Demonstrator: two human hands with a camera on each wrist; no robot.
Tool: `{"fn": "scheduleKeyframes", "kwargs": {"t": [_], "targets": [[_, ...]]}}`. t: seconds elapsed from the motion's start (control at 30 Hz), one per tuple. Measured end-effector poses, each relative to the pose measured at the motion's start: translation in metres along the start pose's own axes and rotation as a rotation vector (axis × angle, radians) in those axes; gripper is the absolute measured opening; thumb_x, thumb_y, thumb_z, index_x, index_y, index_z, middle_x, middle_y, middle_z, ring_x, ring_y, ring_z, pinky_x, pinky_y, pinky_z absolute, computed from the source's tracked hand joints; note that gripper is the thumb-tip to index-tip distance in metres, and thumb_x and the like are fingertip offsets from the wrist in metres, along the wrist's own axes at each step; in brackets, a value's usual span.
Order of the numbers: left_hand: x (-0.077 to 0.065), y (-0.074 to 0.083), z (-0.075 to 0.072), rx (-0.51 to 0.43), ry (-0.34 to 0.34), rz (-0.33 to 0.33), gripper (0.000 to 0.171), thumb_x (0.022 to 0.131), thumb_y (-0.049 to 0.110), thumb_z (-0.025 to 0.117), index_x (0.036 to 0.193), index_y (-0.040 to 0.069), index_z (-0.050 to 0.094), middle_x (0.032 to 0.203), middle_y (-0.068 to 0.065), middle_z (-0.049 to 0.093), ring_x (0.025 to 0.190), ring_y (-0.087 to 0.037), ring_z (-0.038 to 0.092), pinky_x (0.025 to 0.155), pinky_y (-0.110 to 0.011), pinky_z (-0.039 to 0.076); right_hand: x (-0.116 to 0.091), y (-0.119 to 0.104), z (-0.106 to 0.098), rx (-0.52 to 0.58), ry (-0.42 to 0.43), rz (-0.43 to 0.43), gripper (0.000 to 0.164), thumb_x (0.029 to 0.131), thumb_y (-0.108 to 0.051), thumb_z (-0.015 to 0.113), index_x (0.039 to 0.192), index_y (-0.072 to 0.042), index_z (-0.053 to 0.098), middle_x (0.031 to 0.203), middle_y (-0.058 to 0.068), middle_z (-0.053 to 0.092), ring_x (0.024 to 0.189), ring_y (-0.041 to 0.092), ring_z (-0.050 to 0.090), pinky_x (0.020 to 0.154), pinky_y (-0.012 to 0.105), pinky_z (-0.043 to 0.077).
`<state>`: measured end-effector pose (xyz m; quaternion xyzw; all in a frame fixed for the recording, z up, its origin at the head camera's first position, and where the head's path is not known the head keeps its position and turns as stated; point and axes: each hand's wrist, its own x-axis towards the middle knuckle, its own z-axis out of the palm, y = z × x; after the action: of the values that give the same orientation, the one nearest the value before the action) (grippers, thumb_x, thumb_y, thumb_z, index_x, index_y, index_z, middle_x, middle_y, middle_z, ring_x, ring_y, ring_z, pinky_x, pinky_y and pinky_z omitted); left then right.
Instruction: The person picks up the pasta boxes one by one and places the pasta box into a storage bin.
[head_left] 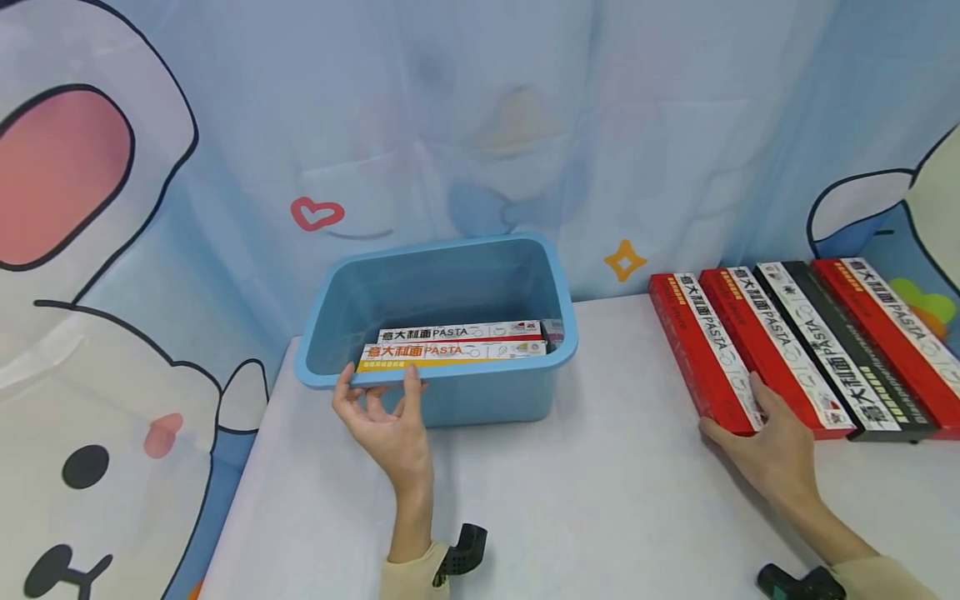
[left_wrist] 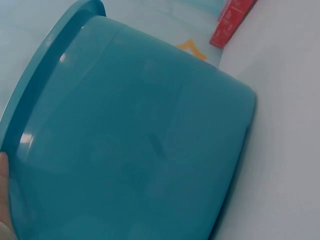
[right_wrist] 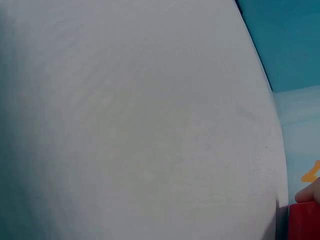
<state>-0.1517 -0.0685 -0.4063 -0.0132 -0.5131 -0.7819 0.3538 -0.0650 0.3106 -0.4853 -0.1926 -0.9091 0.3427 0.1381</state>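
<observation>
A blue plastic bin (head_left: 487, 400) stands at the back of the table, with two pasta boxes inside, one with a yellow edge (head_left: 450, 357) in front of one with a red edge (head_left: 457, 332). My left hand (head_left: 393, 429) holds the bin's front rim, thumb and fingers at its lip; a fingertip shows at the edge of the left wrist view. At the right, my right hand (head_left: 776, 454) grips the near end of the leftmost red pasta box (head_left: 705, 354), thumb on its left side and fingers on top. A corner of that box (right_wrist: 302, 222) appears in the right wrist view.
Beside the gripped box lie another red pasta box (head_left: 776, 354), a black one (head_left: 847, 354) and a further red one (head_left: 892, 342), in a slanting row. A printed curtain (head_left: 465, 125) hangs behind the white table (head_left: 585, 508).
</observation>
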Motion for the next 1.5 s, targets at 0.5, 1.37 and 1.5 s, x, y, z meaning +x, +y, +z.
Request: {"fn": "scheduleKeyframes", "kwargs": {"t": [0.5, 1.37, 1.5], "targets": [[0.001, 0.002, -0.002, 0.009, -0.001, 0.009, 0.070, 0.089, -0.008, 0.075, 0.146, 0.000, 0.035, 0.113, -0.007, 0.036, 0.095, -0.020, 0.058, 0.073, -0.034, 0.067, -0.004, -0.022, -0.026, 0.035, -0.032, 0.024, 0.091, 0.092, -0.022, 0.080, 0.164, -0.004, 0.026, 0.151, 0.041, 0.035, 0.136, 0.055, 0.030, 0.067, 0.016, 0.043], [0.002, -0.002, -0.001, -0.007, -0.004, -0.004, 0.068, 0.090, -0.007, 0.075, 0.145, 0.000, 0.036, 0.110, -0.005, 0.033, 0.094, -0.019, 0.057, 0.072, -0.035, 0.067, 0.024, -0.174, -0.087, 0.084, -0.136, -0.719, 0.098, 0.069, -0.003, 0.093, 0.156, -0.010, 0.049, 0.149, 0.023, 0.055, 0.129, 0.028, 0.051, 0.071, -0.001, 0.045], [0.001, -0.003, 0.000, -0.005, -0.009, -0.005, 0.068, 0.090, -0.007, 0.075, 0.145, 0.000, 0.036, 0.111, -0.006, 0.035, 0.095, -0.020, 0.058, 0.072, -0.034, 0.067, 0.043, -0.197, -0.085, 0.073, -0.218, -0.777, 0.094, 0.071, -0.004, 0.092, 0.155, -0.008, 0.050, 0.151, 0.024, 0.053, 0.131, 0.043, 0.052, 0.073, 0.002, 0.048]]}}
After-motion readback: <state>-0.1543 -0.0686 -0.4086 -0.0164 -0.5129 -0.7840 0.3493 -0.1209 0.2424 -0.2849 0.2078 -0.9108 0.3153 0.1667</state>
